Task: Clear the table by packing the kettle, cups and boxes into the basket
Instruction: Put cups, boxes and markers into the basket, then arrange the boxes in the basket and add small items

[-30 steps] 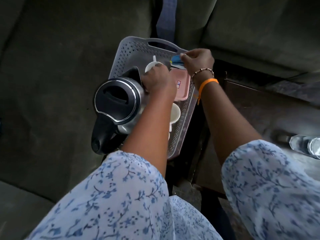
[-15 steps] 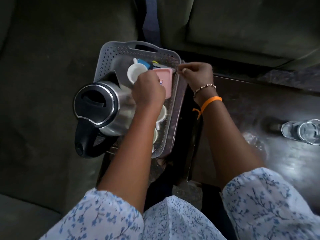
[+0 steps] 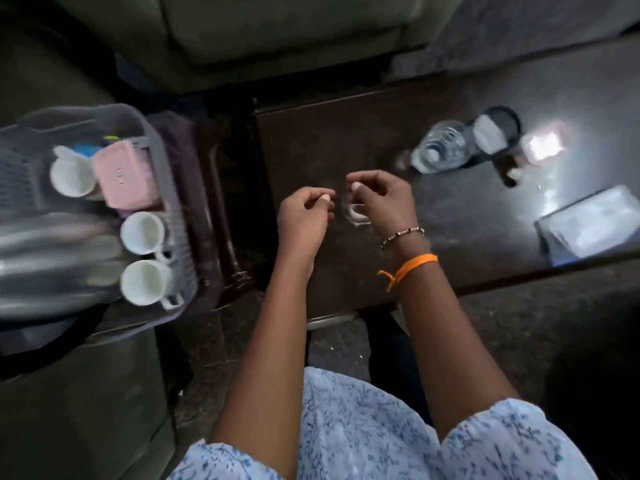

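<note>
Your two hands hover close together over the dark bench (image 3: 311, 140), left hand (image 3: 304, 216) and right hand (image 3: 384, 199) both loosely curled, holding nothing. At far left, the grey basket (image 3: 169, 202) holds a blurred kettle (image 3: 52, 258), three white cups (image 3: 142, 233) and a pink box (image 3: 126, 174).

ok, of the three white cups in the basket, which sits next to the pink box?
The farthest cup, at the basket's back end, touching the pink box's left side. The other two cups lie nearer, below the box.
</note>
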`<control>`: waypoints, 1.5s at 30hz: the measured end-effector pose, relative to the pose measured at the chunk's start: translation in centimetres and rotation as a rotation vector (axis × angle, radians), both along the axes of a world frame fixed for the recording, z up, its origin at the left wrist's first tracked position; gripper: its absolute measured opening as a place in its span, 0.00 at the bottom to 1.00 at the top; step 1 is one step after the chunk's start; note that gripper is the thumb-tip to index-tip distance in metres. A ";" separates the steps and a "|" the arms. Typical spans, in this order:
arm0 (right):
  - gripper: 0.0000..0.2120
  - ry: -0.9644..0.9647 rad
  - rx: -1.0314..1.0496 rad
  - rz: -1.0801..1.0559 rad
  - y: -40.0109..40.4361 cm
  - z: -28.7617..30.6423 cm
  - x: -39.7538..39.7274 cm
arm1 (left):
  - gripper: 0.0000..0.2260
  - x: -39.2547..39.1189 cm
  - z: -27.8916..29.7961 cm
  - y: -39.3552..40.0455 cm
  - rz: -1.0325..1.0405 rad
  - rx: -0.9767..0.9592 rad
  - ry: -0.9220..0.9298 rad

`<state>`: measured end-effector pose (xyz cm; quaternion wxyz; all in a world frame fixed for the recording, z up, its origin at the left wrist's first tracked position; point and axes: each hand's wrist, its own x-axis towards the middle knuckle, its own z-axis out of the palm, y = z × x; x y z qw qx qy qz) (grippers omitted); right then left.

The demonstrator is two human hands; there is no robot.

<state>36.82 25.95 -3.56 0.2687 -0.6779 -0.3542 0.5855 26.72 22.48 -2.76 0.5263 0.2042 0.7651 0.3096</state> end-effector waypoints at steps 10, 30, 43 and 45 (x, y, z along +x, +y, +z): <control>0.09 -0.199 -0.080 -0.242 1.6 -4.7 21.2 | 0.09 19.2 -3.4 3.4 -0.298 -0.081 -0.135; 0.17 -0.856 0.048 0.361 4.0 -15.5 34.0 | 0.11 31.2 -10.0 12.6 -0.403 -0.316 -0.190; 0.15 -0.672 0.106 0.121 0.8 -13.6 33.3 | 0.14 36.7 -15.7 16.8 -0.313 -0.226 -0.079; 0.15 -0.658 0.093 0.091 0.6 -13.3 33.4 | 0.13 36.3 -15.7 16.3 -0.375 -0.201 -0.069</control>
